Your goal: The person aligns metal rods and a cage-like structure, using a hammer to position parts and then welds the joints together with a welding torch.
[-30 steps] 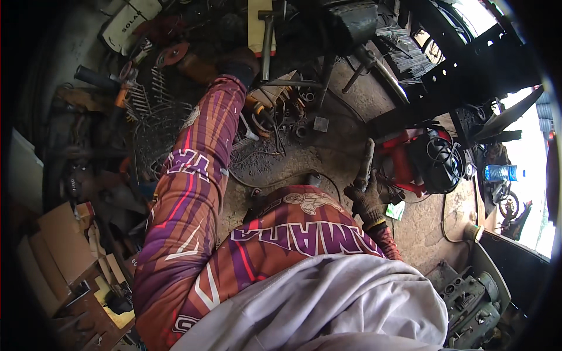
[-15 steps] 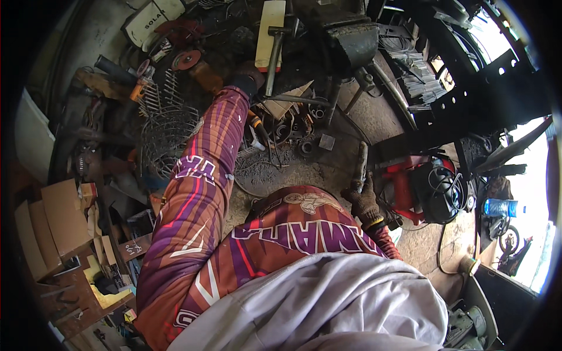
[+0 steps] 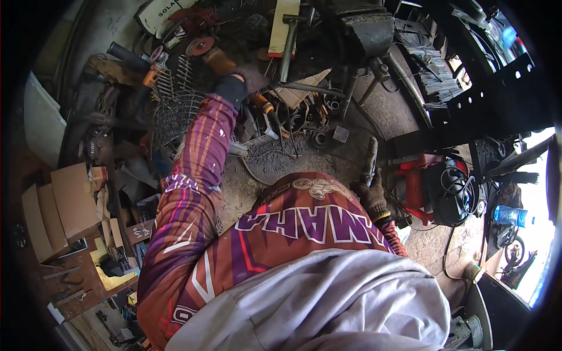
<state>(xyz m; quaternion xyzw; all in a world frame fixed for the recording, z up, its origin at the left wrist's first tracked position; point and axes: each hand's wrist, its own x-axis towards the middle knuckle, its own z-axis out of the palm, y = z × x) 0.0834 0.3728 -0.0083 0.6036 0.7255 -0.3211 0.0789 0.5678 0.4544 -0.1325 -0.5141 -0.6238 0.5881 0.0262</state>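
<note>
My left arm reaches far over the cluttered workbench. My gloved left hand [image 3: 253,79], with a dark cuff, is beside the rear end of an orange angle grinder [image 3: 220,61] with a red disc. Its fingers are lost in shadow, so a grip cannot be made out. A hammer [image 3: 287,50] lies just right of that hand, across a pale yellow board [image 3: 282,29]. Close to my body on the right, my gloved right hand [image 3: 373,198] is closed round a short grey metal rod [image 3: 372,159], which points away from me.
A second orange grinder [image 3: 151,77] stands by a wire rack [image 3: 175,114] at left. A vice [image 3: 369,35] is at the far right of the bench. A red and black machine [image 3: 436,187] with cables sits at right. Cardboard boxes [image 3: 73,202] stand at left.
The whole view has shifted. My left hand has come slightly left and nearer relative to the hammer. My right hand still holds the rod, and the grinder lies where it was.
</note>
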